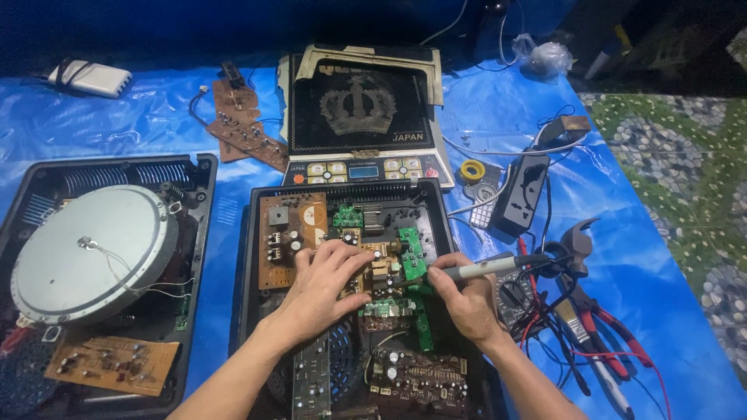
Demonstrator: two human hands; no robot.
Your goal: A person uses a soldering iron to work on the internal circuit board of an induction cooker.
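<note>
Head view: left hand [323, 281] lies flat, fingers spread, steadying the brown circuit board [292, 233] in the black casing [247, 311], while at three o'clock the right hand [464, 299] clamps a soldering iron [486, 267], apparently mid-soldering, demanding a steady tip.

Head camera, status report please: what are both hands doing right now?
Left hand flat on brown circuit board. Right hand, grip shut on grey soldering iron, tip at green board. Nothing in the way.

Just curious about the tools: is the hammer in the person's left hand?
No, the hammer lies on the blue sheet; the left hand rests on a circuit board.
</note>
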